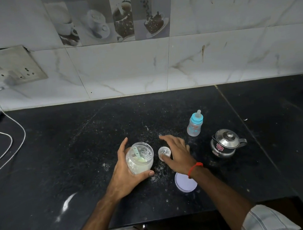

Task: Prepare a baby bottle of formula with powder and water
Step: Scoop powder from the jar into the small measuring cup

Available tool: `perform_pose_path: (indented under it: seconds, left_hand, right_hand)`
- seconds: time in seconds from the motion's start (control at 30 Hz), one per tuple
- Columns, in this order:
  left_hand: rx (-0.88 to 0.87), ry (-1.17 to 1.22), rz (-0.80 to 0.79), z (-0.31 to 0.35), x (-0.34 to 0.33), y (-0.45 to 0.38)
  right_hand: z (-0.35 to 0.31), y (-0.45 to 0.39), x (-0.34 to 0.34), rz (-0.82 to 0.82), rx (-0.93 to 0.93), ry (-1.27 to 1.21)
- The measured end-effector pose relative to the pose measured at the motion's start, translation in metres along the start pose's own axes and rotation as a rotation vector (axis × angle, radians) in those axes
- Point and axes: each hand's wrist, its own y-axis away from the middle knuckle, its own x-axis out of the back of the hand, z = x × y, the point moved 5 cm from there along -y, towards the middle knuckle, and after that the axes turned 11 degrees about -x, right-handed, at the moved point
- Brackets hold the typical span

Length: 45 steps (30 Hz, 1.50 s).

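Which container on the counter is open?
The powder jar held by the left hand: lid off, scoop inside. The baby bottle and steel kettle are capped.

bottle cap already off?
No, the bottle stands upright on the counter with its blue cap and teat on, untouched by either hand.

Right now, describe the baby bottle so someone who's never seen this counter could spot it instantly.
On the black counter, look right of the hands, just behind the steel kettle. The baby bottle stands upright there: clear body, blue collar, teat on top. Nothing else nearby is blue-topped.
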Motion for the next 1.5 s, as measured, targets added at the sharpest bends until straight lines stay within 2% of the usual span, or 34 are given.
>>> perform_pose_path:
  seconds: [0.1,0.17,0.33,0.47,0.63,0.83,1.07,1.23,1.33,1.5]
  left_hand:
    - [-0.004,-0.020,0.009,0.003,-0.002,-0.001]
    - [-0.003,-0.028,0.020,0.007,-0.005,-0.001]
    - [-0.037,-0.066,0.022,0.025,-0.016,0.000]
    - [-0.068,-0.113,0.005,0.035,-0.021,0.002]
    - [-0.113,-0.161,-0.013,0.038,-0.019,-0.001]
    - [-0.110,-0.142,0.012,0.038,-0.010,-0.003]
    - [-0.070,-0.109,0.022,0.034,-0.005,-0.006]
    - [-0.049,-0.091,0.023,0.031,-0.006,-0.006]
    - [-0.061,-0.091,0.007,0.032,-0.010,-0.006]
    - [-0.070,-0.095,-0.002,0.034,-0.014,-0.006]
  right_hand:
    - [-0.030,0.011,0.022,0.208,0.063,-0.229]
    - [-0.053,0.016,0.029,0.245,0.080,-0.212]
    - [-0.079,0.017,0.026,0.099,0.044,0.190]
    - [-0.086,0.017,0.030,0.034,0.007,0.293]
    - [-0.091,0.020,0.033,0.053,0.012,0.285]
    - [-0.090,0.023,0.035,0.096,0.017,0.089]
    - [-0.079,0.024,0.053,0.081,-0.076,-0.515]
    - [-0.074,0.020,0.062,0.070,-0.112,-0.687]
    - [-0.076,0.024,0.065,0.093,-0.037,-0.601]
    - [-0.088,0.030,0.068,0.122,0.160,-0.118]
